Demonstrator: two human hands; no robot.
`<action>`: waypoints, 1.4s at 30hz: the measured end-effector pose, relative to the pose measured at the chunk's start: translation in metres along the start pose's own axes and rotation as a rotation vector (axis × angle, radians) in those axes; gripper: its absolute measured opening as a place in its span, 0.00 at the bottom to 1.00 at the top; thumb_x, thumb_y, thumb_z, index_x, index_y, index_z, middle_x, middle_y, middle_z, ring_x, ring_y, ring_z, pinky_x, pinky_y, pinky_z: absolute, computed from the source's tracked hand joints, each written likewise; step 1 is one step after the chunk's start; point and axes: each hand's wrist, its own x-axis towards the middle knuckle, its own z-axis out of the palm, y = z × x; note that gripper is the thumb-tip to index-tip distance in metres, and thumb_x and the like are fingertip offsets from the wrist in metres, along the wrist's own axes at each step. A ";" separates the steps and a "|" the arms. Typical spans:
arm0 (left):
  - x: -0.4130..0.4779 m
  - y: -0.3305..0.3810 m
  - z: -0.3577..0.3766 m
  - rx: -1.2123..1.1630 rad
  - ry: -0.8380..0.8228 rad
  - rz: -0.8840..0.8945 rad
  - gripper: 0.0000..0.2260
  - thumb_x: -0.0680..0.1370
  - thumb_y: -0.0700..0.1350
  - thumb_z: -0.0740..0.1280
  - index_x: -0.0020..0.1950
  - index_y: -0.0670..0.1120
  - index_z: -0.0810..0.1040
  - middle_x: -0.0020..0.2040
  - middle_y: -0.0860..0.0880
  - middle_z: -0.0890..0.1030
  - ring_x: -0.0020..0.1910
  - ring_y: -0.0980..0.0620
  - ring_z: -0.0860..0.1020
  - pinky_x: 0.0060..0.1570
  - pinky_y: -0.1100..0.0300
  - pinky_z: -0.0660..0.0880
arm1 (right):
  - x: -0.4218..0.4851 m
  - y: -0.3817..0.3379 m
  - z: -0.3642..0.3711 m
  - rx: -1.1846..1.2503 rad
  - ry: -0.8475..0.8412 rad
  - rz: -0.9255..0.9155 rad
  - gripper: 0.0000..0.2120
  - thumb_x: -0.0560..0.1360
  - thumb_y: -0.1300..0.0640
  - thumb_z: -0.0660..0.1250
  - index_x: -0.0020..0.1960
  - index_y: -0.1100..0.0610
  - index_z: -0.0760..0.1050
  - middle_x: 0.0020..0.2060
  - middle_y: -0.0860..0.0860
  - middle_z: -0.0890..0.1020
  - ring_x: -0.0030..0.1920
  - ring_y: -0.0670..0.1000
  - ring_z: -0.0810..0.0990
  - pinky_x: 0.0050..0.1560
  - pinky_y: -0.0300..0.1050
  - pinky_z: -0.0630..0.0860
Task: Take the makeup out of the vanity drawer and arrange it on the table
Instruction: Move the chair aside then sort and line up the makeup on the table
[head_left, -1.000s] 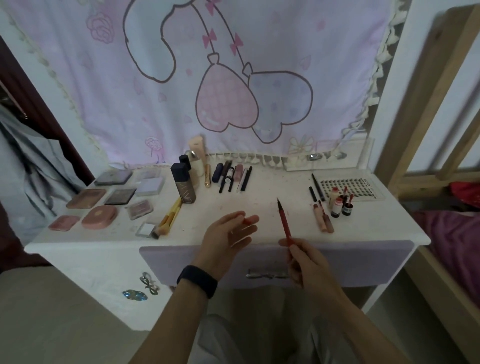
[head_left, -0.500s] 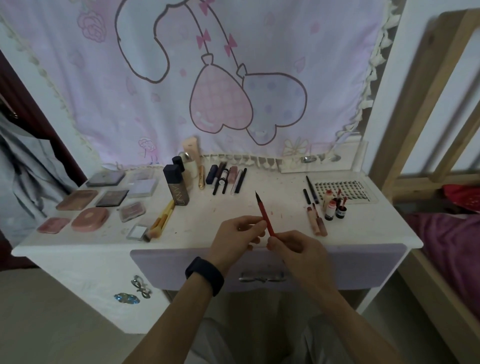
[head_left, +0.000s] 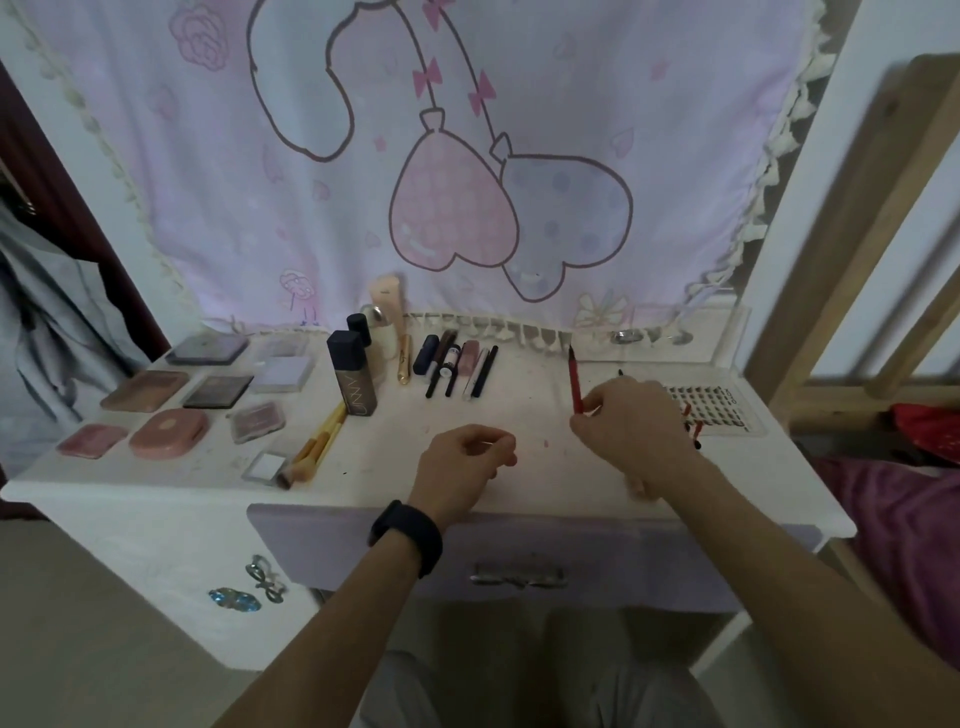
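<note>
Right hand (head_left: 631, 434) pinches the red liner (head_left: 575, 382) upright, just left of the lash tray (head_left: 722, 408); left hand (head_left: 460, 462) fingers curled, can't tell around what; a sloppy set-down could knock the small bottles (head_left: 695, 432) by that tray

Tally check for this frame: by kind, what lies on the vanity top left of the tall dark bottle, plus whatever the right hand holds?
Flat compacts and palettes: 9
Yellow-handled brushes: 2, as far as the overlap shows
Red pencil, pinched in the fingers of the right hand: 1
Total: 12
</note>
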 end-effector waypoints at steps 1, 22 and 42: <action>0.002 -0.003 -0.001 -0.011 0.007 -0.014 0.03 0.79 0.53 0.68 0.49 0.56 0.81 0.40 0.62 0.84 0.41 0.60 0.81 0.39 0.69 0.72 | 0.015 0.000 -0.005 -0.064 -0.033 0.010 0.13 0.73 0.51 0.69 0.53 0.57 0.84 0.43 0.51 0.86 0.39 0.52 0.80 0.33 0.39 0.66; 0.038 0.009 0.010 -0.015 -0.013 -0.017 0.08 0.82 0.52 0.64 0.54 0.51 0.80 0.44 0.58 0.86 0.44 0.57 0.81 0.46 0.61 0.76 | 0.063 0.018 -0.035 -0.127 -0.065 -0.002 0.12 0.77 0.49 0.66 0.56 0.54 0.81 0.44 0.52 0.83 0.44 0.53 0.80 0.46 0.44 0.78; 0.125 0.035 0.114 0.437 0.009 -0.051 0.11 0.74 0.61 0.71 0.42 0.54 0.83 0.37 0.58 0.79 0.37 0.59 0.76 0.32 0.66 0.68 | -0.062 0.150 0.051 -0.063 0.474 0.255 0.15 0.74 0.49 0.60 0.54 0.54 0.80 0.47 0.53 0.83 0.46 0.57 0.78 0.43 0.49 0.70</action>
